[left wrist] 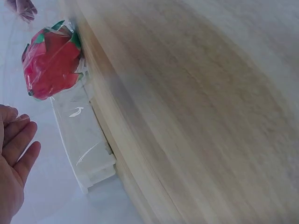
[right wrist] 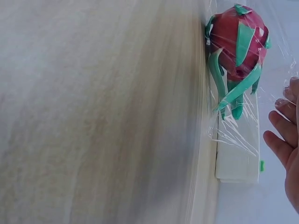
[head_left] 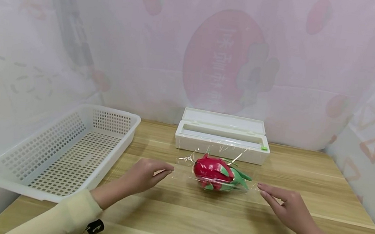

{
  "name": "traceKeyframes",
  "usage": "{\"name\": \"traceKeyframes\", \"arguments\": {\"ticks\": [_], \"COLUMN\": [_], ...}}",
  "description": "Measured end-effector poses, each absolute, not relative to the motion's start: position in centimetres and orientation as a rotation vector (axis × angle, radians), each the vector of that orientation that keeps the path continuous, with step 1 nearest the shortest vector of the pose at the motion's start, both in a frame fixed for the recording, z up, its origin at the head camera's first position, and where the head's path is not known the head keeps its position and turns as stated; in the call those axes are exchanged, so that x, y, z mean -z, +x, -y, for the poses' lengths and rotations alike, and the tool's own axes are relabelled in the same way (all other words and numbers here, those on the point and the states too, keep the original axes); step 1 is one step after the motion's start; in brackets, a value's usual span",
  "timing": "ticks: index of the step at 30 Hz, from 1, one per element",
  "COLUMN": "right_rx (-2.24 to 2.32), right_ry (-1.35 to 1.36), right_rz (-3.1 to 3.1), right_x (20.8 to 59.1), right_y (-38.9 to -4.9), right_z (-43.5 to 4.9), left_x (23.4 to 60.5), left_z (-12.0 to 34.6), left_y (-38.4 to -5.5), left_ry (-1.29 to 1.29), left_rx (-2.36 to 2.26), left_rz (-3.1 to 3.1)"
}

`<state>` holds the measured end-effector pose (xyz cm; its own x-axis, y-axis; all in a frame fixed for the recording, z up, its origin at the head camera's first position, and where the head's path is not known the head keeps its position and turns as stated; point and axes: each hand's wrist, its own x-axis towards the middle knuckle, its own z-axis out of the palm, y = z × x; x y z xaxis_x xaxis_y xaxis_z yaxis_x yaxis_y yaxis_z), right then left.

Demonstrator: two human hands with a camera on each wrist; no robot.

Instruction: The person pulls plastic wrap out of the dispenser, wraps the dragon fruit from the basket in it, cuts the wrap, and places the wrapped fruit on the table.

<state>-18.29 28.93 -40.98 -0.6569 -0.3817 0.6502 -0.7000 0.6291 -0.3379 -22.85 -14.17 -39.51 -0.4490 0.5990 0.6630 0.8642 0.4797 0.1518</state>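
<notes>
A red dragon fruit (head_left: 214, 172) with green leaf tips lies in the middle of the table, its leafy end toward the right. Clear cling film (head_left: 185, 167) lies around and over it, creased and shiny. To the fruit's left, my left hand (head_left: 146, 174) pinches one edge of the film between thumb and fingers. On the other side my right hand (head_left: 286, 205) pinches the film's opposite edge. Both wrist views show the fruit under the film, the leaf tips (right wrist: 236, 98) facing the right hand.
Behind the fruit stands a white cling film box (head_left: 218, 148), lid raised, with a green slider (head_left: 264, 148) at its right end. A white perforated basket (head_left: 98, 168) is at the left on the wooden table (head_left: 196, 226). Printed curtains (head_left: 167, 53) enclose the back and sides.
</notes>
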Motion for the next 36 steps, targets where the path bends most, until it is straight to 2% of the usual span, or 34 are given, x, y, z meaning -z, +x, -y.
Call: {"name": "traceKeyframes", "arguments": {"ticks": [7, 14, 18, 27, 36], "right_rx": [-0.850, -0.857, -0.868, -0.883, -0.918], "right_ry": [0.751, 0.701, 0.685, 0.641, 0.645], "right_rz": [2.341, 2.370, 2.382, 2.405, 2.403], "right_x": [40.9, 41.0, 41.1, 41.2, 41.0], "right_y": [-18.7, -18.9, -18.9, -19.1, -19.1], "right_z": [-28.5, -28.4, -28.5, -28.7, -28.5], "left_x": [39.2, 38.9, 38.4, 39.0, 40.8], "left_z": [13.4, 12.9, 12.1, 9.1, 8.9], "left_y": [-23.1, -23.0, -22.2, -20.5, -20.9], "left_ry": [-1.058, -1.026, -1.183, -1.755, -1.754], "left_rx": [0.699, 0.721, 0.609, -0.087, -0.340], "left_rz": [2.304, 2.287, 2.117, 1.759, 2.025]}}
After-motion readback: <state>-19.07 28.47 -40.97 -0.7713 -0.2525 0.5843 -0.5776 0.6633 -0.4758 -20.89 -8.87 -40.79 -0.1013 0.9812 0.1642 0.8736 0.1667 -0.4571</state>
